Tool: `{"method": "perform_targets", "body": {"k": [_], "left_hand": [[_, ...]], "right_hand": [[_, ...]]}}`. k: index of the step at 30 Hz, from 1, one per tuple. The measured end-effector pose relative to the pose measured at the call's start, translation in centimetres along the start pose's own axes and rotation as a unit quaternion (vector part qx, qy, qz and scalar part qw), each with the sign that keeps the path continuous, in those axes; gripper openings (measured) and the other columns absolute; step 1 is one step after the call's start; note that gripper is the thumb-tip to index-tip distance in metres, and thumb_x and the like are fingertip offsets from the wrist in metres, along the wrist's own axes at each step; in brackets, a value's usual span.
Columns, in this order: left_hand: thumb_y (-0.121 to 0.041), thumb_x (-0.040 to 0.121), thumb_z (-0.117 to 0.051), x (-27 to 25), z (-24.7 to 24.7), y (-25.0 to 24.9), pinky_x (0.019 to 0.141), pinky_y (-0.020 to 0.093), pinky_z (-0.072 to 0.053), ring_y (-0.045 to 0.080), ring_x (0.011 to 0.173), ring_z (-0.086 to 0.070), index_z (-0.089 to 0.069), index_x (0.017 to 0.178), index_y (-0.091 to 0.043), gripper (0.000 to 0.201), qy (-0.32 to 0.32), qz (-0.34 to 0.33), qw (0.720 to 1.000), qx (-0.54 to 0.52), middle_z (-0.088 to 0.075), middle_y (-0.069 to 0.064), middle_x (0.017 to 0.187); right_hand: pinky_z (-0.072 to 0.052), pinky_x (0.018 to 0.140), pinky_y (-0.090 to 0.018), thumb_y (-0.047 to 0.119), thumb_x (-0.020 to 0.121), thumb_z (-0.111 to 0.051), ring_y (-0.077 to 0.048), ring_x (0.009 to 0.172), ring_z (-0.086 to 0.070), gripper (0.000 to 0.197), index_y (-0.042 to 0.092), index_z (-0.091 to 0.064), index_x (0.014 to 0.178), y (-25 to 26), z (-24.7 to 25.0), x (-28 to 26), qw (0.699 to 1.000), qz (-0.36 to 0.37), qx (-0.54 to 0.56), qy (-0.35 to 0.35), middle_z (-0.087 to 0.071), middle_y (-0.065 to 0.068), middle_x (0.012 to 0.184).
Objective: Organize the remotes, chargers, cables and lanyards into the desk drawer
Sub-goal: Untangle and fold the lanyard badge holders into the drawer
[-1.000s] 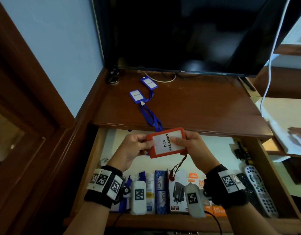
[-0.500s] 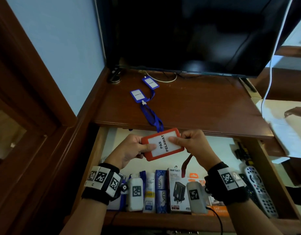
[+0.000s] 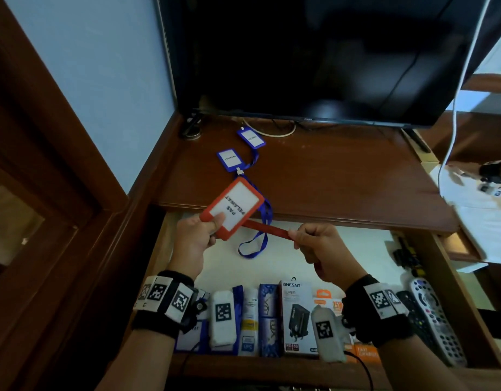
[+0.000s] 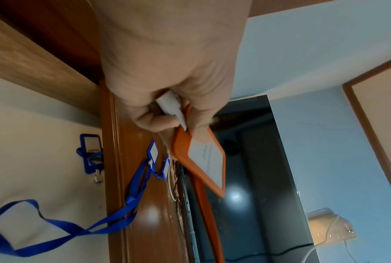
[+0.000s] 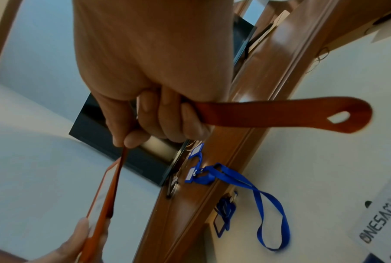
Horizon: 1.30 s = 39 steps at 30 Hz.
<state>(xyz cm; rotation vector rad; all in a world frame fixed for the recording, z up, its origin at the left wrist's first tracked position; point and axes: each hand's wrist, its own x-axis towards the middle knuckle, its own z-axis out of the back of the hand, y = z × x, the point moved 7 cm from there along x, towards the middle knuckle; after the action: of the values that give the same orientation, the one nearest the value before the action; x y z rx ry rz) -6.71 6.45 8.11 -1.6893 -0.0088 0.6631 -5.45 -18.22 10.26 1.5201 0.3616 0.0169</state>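
Observation:
My left hand (image 3: 200, 235) grips the lower corner of an orange badge holder (image 3: 233, 206) marked "PAS PELAWAT", tilted up above the open drawer (image 3: 342, 249). Its orange strap (image 3: 267, 228) runs taut to my right hand (image 3: 314, 245), which holds it in a fist; the strap's looped end (image 5: 302, 113) sticks out past the fingers. The left wrist view has the badge holder (image 4: 203, 160) held between thumb and fingers. Two blue badge holders (image 3: 229, 159) lie on the desk top (image 3: 342, 179), and their blue lanyard (image 3: 257, 241) hangs over the edge into the drawer.
Charger boxes (image 3: 295, 314) stand in a row along the drawer's front, with remotes (image 3: 432, 317) at its right side. Another blue badge holder (image 4: 90, 147) lies at the drawer's back. A black TV (image 3: 314, 57) stands at the desk's rear. A white cable (image 3: 458, 88) hangs at the right.
My left hand has lifted and tilted the orange badge holder up to the left. My right hand let go of the holder and slid along the strap, pulling it taut.

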Motion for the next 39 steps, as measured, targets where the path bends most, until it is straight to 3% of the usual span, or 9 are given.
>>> {"method": "perform_targets", "body": {"k": [3,7,11,14,18,24,31,36,39], "left_hand": [[-0.016,0.085,-0.070,-0.2,0.4,-0.3,0.057,0.019,-0.042,0.012,0.067,-0.054,-0.068,0.093,-0.010,0.010,-0.053,-0.026,0.998,-0.018,-0.070,0.005,0.086],[-0.019,0.086,-0.069,-0.2,0.5,0.2,0.063,0.019,-0.047,0.012,0.080,-0.064,-0.069,0.103,-0.012,0.018,-0.093,-0.064,0.993,0.044,-0.071,0.003,0.093],[-0.021,0.084,-0.070,-0.3,-0.6,0.6,0.076,0.036,-0.057,0.017,0.085,-0.068,-0.069,0.098,-0.014,0.016,-0.078,-0.114,0.972,0.191,-0.072,0.003,0.094],[-0.021,0.085,-0.069,-0.8,-2.5,1.1,0.076,0.030,-0.054,0.014,0.082,-0.065,-0.064,0.090,-0.026,0.008,0.012,-0.121,0.955,0.271,-0.068,-0.004,0.085],[-0.026,0.084,-0.069,-1.3,-3.7,1.7,0.074,0.031,-0.054,0.017,0.080,-0.064,-0.062,0.081,-0.020,0.010,0.116,-0.123,0.911,0.375,-0.068,-0.001,0.084],[-0.025,0.085,-0.068,-2.9,-4.6,1.2,0.065,0.028,-0.044,0.013,0.071,-0.057,-0.053,0.066,-0.027,0.024,0.251,-0.154,0.818,0.494,-0.060,-0.006,0.073],[-0.009,0.085,-0.069,-3.6,-4.3,1.3,0.084,0.032,-0.050,0.012,0.082,-0.064,-0.065,0.076,-0.025,0.019,0.335,-0.073,0.873,0.346,-0.067,-0.010,0.076],[-0.002,0.085,-0.063,-3.7,-3.4,0.4,0.071,0.024,-0.052,0.014,0.079,-0.064,-0.065,0.094,-0.009,0.012,0.314,-0.081,0.927,0.191,-0.070,0.000,0.080],[-0.010,0.078,-0.065,-3.9,-3.1,0.3,0.080,0.035,-0.052,0.023,0.087,-0.066,-0.066,0.096,-0.007,0.018,0.302,-0.073,0.942,0.125,-0.072,0.007,0.090]], "right_hand": [[-0.021,0.041,-0.020,0.012,0.092,-0.061,-0.009,0.042,-0.022,0.032,0.001,-0.055,0.062,0.5,-1.3,-0.3,0.999,-0.006,-0.026,0.031,-0.029,0.000,0.047],[-0.023,0.040,-0.015,0.014,0.096,-0.054,-0.008,0.044,-0.022,0.028,0.003,-0.059,0.071,2.3,-4.1,-1.4,0.985,-0.011,-0.072,0.157,-0.031,0.004,0.050],[-0.021,0.043,-0.015,0.006,0.098,-0.048,-0.004,0.043,-0.024,0.023,-0.001,-0.057,0.078,4.0,-6.2,-1.4,0.972,0.001,-0.033,0.231,-0.036,0.011,0.049],[-0.021,0.044,-0.018,0.002,0.097,-0.046,-0.006,0.043,-0.024,0.020,-0.006,-0.057,0.084,5.1,-6.0,0.0,0.980,0.018,0.010,0.199,-0.035,0.009,0.049],[-0.026,0.041,-0.018,0.006,0.097,-0.048,-0.008,0.042,-0.028,0.024,0.002,-0.060,0.077,5.4,-4.4,2.2,0.994,0.006,-0.007,0.106,-0.037,0.005,0.049],[-0.027,0.040,-0.015,0.013,0.095,-0.057,-0.004,0.042,-0.033,0.023,0.005,-0.066,0.075,4.1,-3.3,3.5,0.958,0.007,-0.273,0.089,-0.044,0.002,0.057],[-0.026,0.044,-0.020,0.019,0.094,-0.060,-0.006,0.045,-0.033,0.027,-0.006,-0.064,0.085,0.8,-2.2,3.8,0.953,-0.054,-0.276,0.111,-0.044,0.003,0.057],[-0.023,0.044,-0.025,0.012,0.096,-0.052,-0.015,0.047,-0.031,0.027,0.007,-0.065,0.073,-3.5,-2.3,2.9,0.976,-0.106,-0.151,0.114,-0.039,-0.008,0.058],[-0.020,0.053,-0.029,0.026,0.087,-0.056,-0.016,0.058,-0.026,0.020,0.008,-0.062,0.091,-5.6,-3.4,1.9,0.982,-0.141,-0.040,0.115,-0.034,-0.016,0.074]]}}
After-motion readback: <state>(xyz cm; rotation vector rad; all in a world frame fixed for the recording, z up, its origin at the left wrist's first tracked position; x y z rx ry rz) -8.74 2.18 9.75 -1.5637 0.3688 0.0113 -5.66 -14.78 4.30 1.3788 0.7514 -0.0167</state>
